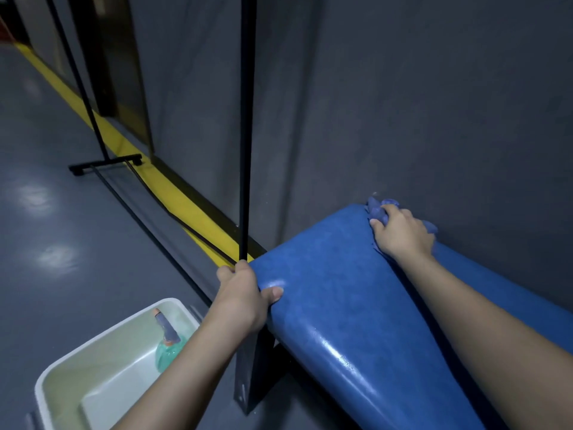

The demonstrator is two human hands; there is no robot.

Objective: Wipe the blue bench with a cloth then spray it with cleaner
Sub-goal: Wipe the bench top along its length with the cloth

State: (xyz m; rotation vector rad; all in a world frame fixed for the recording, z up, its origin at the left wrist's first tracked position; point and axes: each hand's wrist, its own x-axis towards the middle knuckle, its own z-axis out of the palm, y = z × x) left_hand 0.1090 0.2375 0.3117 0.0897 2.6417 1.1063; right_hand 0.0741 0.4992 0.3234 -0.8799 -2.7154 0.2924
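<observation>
A: What is the grip?

B: The right hand [403, 234] has its fingers curled round a bunched blue cloth [376, 209] and presses it onto the bench [341, 290], at the far corner of the bench's end, hard against the grey wall [434, 103].

A: And the other hand?

B: The left hand [242, 290] clamps the near corner of that same end, thumb flat on top and fingers wrapped over the edge.

A: Which way does the bench run from the cloth?

B: Its long axis goes from that end toward the lower right, along the wall and back past the person. So I judge the next stroke would pull the cloth toward the body, under the line of the right forearm, which already lies over the seat. The right hand is the one placed for it; the left only braces.

A: Anything in the way?

B: On the seat, nothing but the arm. A black pole [246, 119] stands just beside the left knuckles; I cannot tell whether it touches them. The wall leaves no room on the far side.

A: The cleaner?

B: A green bottle [169, 342] lies in a white tub [62, 377] on the floor [62, 212], below the left forearm and nearer that hand. A yellow stripe [173, 187] runs along the wall's foot beyond.
</observation>
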